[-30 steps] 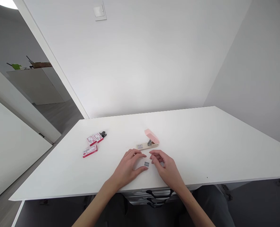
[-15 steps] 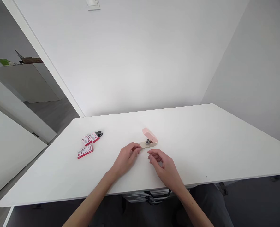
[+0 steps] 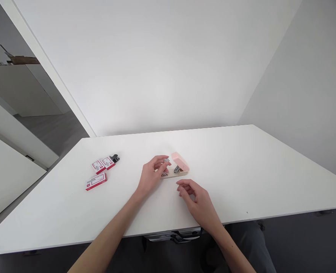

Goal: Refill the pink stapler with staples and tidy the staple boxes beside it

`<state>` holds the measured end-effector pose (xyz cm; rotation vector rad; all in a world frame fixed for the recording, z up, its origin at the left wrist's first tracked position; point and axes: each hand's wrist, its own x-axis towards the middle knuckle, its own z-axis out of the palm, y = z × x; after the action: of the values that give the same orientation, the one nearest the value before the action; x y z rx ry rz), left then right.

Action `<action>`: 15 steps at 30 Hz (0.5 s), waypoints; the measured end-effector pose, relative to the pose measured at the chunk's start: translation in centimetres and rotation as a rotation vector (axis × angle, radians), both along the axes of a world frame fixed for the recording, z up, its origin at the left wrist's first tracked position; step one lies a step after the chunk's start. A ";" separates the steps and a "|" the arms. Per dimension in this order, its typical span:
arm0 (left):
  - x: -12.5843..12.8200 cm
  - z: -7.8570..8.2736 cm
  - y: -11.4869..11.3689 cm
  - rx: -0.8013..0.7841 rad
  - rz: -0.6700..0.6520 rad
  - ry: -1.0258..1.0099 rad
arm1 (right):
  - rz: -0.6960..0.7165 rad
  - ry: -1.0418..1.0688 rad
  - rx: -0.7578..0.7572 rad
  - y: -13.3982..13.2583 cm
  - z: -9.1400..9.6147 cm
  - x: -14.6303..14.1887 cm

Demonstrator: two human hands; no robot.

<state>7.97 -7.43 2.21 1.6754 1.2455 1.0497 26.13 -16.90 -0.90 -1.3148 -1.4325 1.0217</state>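
Note:
A stapler (image 3: 180, 162) with a pink top and a beige base (image 3: 175, 174) lies on the table, its top raised on the hinge at the right. Over the base's left end, my left hand (image 3: 152, 172) pinches a small grey strip of staples (image 3: 167, 160) between thumb and fingertips. Dark, patterned detail shows on the base just under that hand. My right hand (image 3: 194, 197) rests on the table in front of the stapler, fingers loosely curled, thumb a little apart, with nothing visible in it. It does not touch the stapler.
Several small red and white boxes (image 3: 96, 181) lie on the left of the white table (image 3: 233, 163). Beside them is a small black object (image 3: 115, 158), perhaps a staple remover. A wall (image 3: 156, 76) stands behind the table, and drawer handles (image 3: 185, 236) show below its front edge.
My left hand has lifted off the left end of the stapler's base and now holds the grey strip above it. My right hand stays put. The view has shifted slightly.

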 end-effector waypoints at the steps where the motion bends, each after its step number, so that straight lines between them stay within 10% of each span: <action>1: 0.1 -0.1 0.0 0.011 0.015 -0.009 | 0.000 -0.001 0.002 0.0 0.0 0.0; 15: 0.7 -0.9 -0.5 0.120 0.036 0.196 | -0.011 -0.002 -0.008 -0.1 0.0 0.0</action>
<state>8.63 -7.95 1.35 1.8913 1.3635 1.0185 26.16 -16.99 -0.88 -1.3289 -1.4224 1.0205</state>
